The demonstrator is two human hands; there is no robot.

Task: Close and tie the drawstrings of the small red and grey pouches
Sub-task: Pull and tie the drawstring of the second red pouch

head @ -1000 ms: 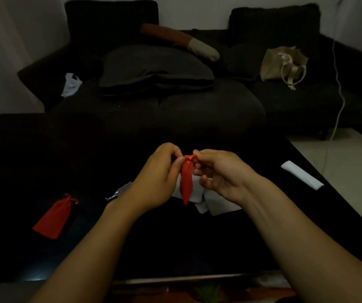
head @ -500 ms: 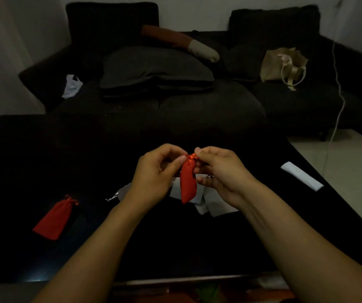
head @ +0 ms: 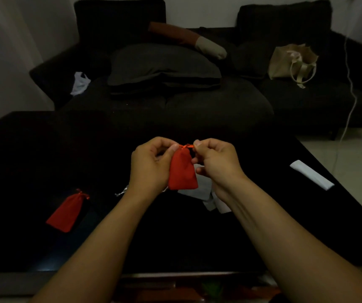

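Your hands hid part of the grey pouches lying on the dark tabletop, so only pale corners showed, and the room was dim. You held one red pouch up in the air between your hands, its long side up and down, tied end on top. Your left hand pinched the red string on one side and your right hand pinched the other. A second red pouch lay slanted at the left, string end pointing away from you.
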